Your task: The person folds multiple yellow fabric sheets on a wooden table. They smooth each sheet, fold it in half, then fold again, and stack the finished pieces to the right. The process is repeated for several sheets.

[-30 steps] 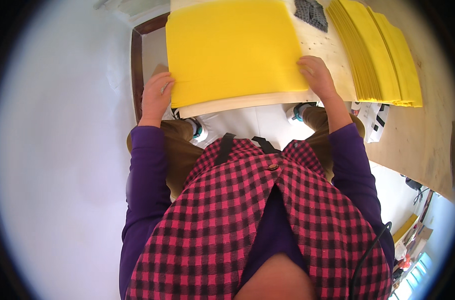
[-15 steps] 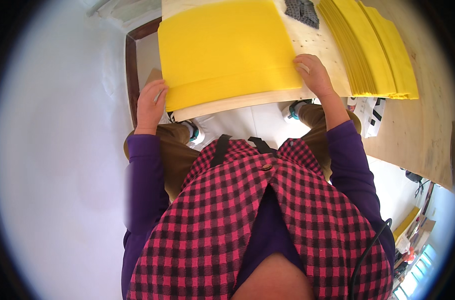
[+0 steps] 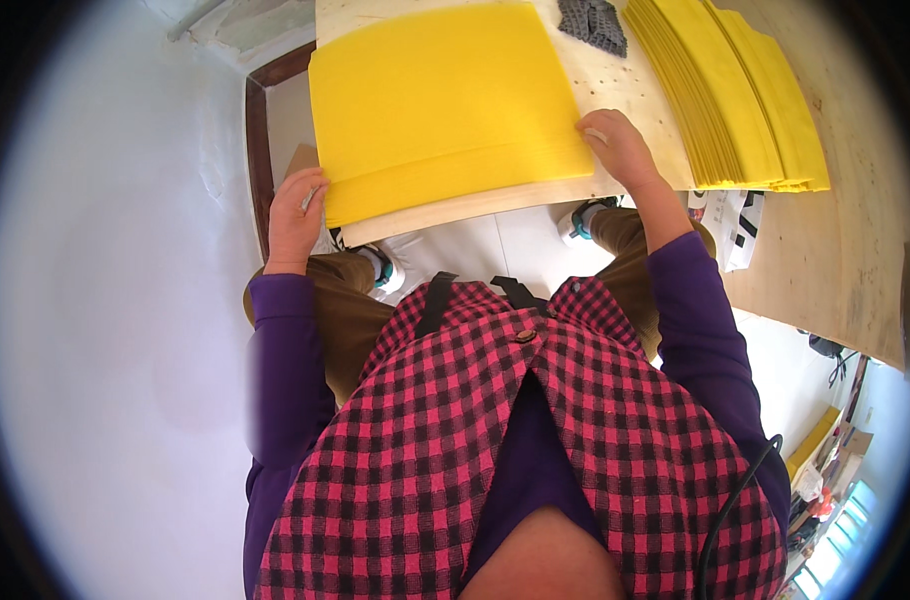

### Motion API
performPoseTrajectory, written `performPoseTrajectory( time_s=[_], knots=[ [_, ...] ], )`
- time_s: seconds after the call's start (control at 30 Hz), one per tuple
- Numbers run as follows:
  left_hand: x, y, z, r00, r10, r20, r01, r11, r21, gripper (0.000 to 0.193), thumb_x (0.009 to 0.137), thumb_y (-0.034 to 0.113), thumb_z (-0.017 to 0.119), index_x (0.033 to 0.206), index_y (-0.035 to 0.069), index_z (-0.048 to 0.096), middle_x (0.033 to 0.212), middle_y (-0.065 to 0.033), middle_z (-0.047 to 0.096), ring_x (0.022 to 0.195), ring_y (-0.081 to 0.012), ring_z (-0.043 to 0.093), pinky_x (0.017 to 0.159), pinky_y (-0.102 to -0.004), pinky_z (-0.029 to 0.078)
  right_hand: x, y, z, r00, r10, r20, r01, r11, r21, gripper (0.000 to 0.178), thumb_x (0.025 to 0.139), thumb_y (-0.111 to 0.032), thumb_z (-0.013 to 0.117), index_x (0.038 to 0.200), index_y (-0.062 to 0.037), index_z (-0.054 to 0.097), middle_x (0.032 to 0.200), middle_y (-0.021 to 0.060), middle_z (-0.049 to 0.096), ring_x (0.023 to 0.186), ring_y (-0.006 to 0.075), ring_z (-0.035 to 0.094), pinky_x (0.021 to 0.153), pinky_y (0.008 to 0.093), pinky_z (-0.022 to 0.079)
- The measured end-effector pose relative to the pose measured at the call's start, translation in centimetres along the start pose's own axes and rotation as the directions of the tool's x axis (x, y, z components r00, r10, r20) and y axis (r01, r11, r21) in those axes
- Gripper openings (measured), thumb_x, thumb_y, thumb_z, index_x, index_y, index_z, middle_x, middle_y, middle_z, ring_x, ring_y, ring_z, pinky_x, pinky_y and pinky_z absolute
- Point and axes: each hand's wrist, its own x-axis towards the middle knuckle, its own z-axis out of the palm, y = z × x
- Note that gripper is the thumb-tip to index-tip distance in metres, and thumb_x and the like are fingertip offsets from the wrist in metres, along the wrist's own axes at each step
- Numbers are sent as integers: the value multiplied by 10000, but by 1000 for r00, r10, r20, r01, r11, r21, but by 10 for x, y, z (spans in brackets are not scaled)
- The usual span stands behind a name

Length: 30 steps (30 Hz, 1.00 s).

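Observation:
A stack of yellow fabric-like sheets (image 3: pixel 445 90) lies flat near the table's front edge, its layers showing along the near side. My left hand (image 3: pixel 296 220) is closed at the near left corner, thumb and fingers pinching the edge of the top sheet. Across from it, my right hand (image 3: pixel 621 146) pinches the right edge, a little up from the near right corner. The fingertips of both hands are partly hidden, so how many layers they grip cannot be told.
Right of the stack lie folded yellow piles (image 3: pixel 715 100) with many layers. A grey knitted cloth (image 3: pixel 593 26) rests between them at the back. The pale wooden table (image 3: pixel 825 270) extends to the right. A white wall (image 3: pixel 125 300) stands close on the left.
The whole view has shifted slightly. Both hands keep their places at the left and right edges of the yellow stack.

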Motion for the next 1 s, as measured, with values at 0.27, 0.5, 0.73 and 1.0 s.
performPoseTrajectory(
  time_s=[0.27, 0.5, 0.73, 1.0],
  knots=[
    [0, -1, 1, 1000, -7, 15, 7, 1000, 0, 120, 814, -2, 653, 929, 31, 653, 1041, -121, 662, 993, -290, 622, 879, -344, 487, 1, 0, 2, 999, -37, -6, 36, 996, -81, 75, 830, -110, 620, 895, -79, 643, 923, 53, 631, 941, 258, 578, 804, 348, 493],
    [-2, 0, 2, 1000, -24, 9, 24, 999, -22, 116, 820, 0, 651, 934, 24, 650, 1056, -126, 662, 1004, -291, 623, 882, -343, 486, 3, 8, 12, 989, 110, -94, -108, 994, 35, 86, 874, -109, 590, 929, -61, 636, 922, 87, 648, 905, 260, 606, 801, 340, 498],
    [-1, 0, 2, 1000, -28, 4, 28, 999, -41, 112, 821, -7, 647, 930, 20, 651, 1056, -135, 664, 1002, -295, 626, 880, -342, 487, 1, 20, 16, 931, 353, -92, -271, 837, 476, 137, 898, -76, 587, 1008, -18, 645, 887, 69, 677, 819, 155, 634, 775, 272, 498],
    [-2, -1, 2, 999, -36, 17, 37, 999, -38, 115, 820, -6, 645, 932, 20, 652, 1065, -133, 665, 1009, -294, 625, 891, -343, 484, 8, 13, 18, 903, 428, -45, -375, 834, 405, 199, 831, -133, 677, 1000, -29, 660, 860, 53, 673, 789, 132, 621, 733, 259, 500]
  ],
)
